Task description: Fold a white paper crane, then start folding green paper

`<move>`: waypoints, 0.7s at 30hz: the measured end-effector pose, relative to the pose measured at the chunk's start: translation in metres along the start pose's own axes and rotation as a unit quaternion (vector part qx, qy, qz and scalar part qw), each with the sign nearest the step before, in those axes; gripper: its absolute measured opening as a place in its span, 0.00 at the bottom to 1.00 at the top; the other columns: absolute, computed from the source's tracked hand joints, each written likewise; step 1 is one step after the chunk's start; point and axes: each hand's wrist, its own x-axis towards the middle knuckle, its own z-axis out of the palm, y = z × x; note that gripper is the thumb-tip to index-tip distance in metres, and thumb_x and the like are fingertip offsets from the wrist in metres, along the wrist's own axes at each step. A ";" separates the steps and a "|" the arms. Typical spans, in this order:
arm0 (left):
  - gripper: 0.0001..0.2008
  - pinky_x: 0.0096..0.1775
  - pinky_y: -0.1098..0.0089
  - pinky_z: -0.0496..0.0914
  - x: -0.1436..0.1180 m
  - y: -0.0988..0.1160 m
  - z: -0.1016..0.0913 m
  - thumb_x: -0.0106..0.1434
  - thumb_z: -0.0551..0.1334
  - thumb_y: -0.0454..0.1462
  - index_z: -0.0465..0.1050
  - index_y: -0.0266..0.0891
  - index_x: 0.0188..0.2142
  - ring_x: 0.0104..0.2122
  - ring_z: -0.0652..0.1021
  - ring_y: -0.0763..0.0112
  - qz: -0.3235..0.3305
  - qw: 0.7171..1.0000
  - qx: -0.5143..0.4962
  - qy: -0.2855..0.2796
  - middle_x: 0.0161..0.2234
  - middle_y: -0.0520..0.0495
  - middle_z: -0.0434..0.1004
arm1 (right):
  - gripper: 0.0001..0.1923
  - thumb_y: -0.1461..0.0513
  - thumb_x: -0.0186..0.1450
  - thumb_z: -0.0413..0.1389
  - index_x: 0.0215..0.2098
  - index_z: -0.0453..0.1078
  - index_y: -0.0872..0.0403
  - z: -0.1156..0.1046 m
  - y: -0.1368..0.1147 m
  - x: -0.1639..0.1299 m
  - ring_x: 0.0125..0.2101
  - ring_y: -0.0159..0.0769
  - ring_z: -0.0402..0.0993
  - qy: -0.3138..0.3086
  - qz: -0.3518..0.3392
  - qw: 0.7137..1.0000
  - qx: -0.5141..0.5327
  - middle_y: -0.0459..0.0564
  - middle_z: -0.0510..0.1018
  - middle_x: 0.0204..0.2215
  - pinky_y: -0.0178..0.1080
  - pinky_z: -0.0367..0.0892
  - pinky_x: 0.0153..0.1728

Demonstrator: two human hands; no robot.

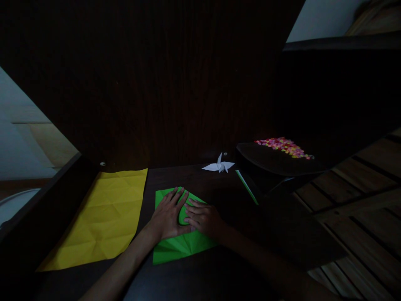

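Note:
A green sheet of paper (pixel 180 247) with crease lines lies on the dark wooden surface, partly covered by both hands. My left hand (pixel 171 215) rests flat on its upper left part, fingers spread. On the paper's right side lies my right hand (pixel 203 216), palm down, its fingers stretched toward the left hand. The hands are close together near the middle of the sheet. Left of them is a yellow sheet of paper (pixel 109 217), creased all over and spread out. Beyond the right hand stands a white origami crane (pixel 220 166).
A thin green and white paper strip (pixel 247 187) lies to the right of the crane. Pink, red and yellow small pieces (pixel 283 146) are heaped on a dark rounded ledge (pixel 266 161). A tall dark wooden panel (pixel 175 83) rises behind; a slatted wooden floor (pixel 360 200) is at right.

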 end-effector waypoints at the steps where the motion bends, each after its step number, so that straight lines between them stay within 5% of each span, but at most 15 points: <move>1: 0.53 0.59 0.47 0.56 0.000 0.000 0.000 0.51 0.58 0.65 0.51 0.34 0.66 0.63 0.57 0.41 0.000 1.000 0.001 -0.001 0.64 0.32 0.56 | 0.09 0.59 0.65 0.59 0.39 0.77 0.56 0.000 0.000 0.000 0.54 0.43 0.71 -0.001 0.002 1.000 0.001 0.52 0.80 0.46 0.42 0.71 0.53; 7: 0.53 0.57 0.45 0.57 0.001 0.001 -0.001 0.51 0.57 0.66 0.51 0.33 0.66 0.62 0.57 0.39 -0.004 1.000 0.000 0.001 0.64 0.29 0.55 | 0.10 0.59 0.65 0.59 0.42 0.77 0.54 -0.001 -0.002 -0.001 0.53 0.42 0.72 0.001 0.022 1.000 0.018 0.52 0.80 0.46 0.42 0.70 0.53; 13: 0.52 0.58 0.46 0.57 0.000 0.001 0.004 0.52 0.59 0.64 0.52 0.33 0.65 0.62 0.58 0.40 -0.003 1.000 0.004 0.013 0.64 0.30 0.56 | 0.22 0.56 0.62 0.61 0.51 0.71 0.59 -0.002 -0.005 -0.003 0.53 0.45 0.72 0.032 0.078 0.996 0.008 0.60 0.76 0.50 0.47 0.66 0.57; 21: 0.52 0.58 0.46 0.57 -0.001 -0.001 0.006 0.52 0.58 0.64 0.49 0.35 0.67 0.63 0.56 0.40 0.007 1.000 0.002 0.024 0.65 0.31 0.54 | 0.32 0.57 0.62 0.60 0.60 0.61 0.63 -0.004 -0.007 0.001 0.61 0.51 0.60 -0.015 0.121 0.992 -0.012 0.65 0.67 0.58 0.55 0.61 0.59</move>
